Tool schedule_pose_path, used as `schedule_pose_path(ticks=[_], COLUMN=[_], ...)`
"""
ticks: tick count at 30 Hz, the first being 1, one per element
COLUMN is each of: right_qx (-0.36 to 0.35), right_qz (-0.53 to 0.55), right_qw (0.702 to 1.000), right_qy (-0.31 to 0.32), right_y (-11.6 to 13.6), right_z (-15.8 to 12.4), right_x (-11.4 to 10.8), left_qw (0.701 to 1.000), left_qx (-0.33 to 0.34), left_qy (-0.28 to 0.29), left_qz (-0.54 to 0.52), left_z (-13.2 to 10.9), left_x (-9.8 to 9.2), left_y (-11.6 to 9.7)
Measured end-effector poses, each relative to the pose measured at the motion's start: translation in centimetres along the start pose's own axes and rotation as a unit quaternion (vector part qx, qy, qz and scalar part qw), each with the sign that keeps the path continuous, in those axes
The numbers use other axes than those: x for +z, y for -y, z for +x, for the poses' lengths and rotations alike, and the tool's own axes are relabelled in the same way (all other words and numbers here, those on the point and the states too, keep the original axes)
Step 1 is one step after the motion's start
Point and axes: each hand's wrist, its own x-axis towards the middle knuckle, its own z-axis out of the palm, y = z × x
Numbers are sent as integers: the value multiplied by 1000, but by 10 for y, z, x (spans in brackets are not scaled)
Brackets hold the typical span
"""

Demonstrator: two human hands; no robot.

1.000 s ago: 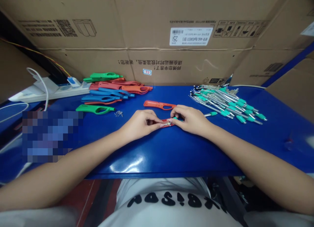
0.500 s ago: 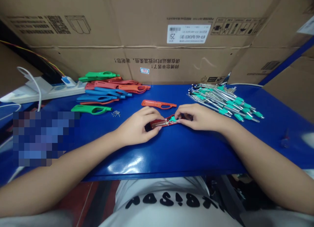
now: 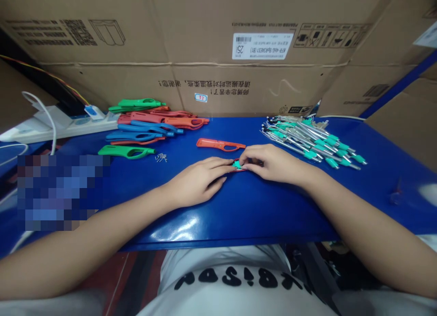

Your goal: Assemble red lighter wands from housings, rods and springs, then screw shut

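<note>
Between my hands lies a red lighter casing half point(image 3: 243, 170), mostly hidden by my fingers. A small teal-green part point(image 3: 236, 164), apparently a lighter trigger, shows inside it. My left hand point(image 3: 196, 181) is laid over the casing's left end, its fingers reaching to the green part and gripping the casing. My right hand point(image 3: 275, 165) is closed in a pinch at the casing's right end, beside the green part. Just behind them rests an orange-red casing half point(image 3: 213, 144) with a finger loop.
Green, red and blue lighter casings point(image 3: 136, 127) are piled at the back left, with small screws point(image 3: 161, 158) near them. Metal lighter tubes with green triggers point(image 3: 312, 140) lie heaped at the right. A white power strip point(image 3: 61, 130) and cardboard point(image 3: 211, 47) border the blue table point(image 3: 218, 216).
My left hand has flattened and slid right over the casing, covering the clear tank that showed before. My right hand has shifted slightly left.
</note>
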Motion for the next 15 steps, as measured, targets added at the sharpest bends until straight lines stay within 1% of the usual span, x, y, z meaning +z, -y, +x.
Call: schedule_pose_path(ticks=[4,8,10,12,14,15], right_qx=[5,-3,-16,-29,-21,-6], right_qz=[-13,-32,-26,-35,-66,-84], right_qw=[1000,999,999,997,994,992], right_qy=[18,11,-13,-56,-89,-93], right_y=[1,1,-1,-6,-13,-17], right_z=[-2,-2,-1,1,3,4], right_x=[-2,-1,0,2,6,8], left_qw=[1000,1000,1000,1000,1000,1000], left_qx=[3,5,6,6,9,12], left_qy=[-6,-13,-19,-23,-26,-27], left_qz=[5,3,0,-5,-7,-9], left_z=[0,0,0,0,1,1], left_x=[0,-2,-2,-3,-2,-1], left_y=[1,1,2,2,3,4])
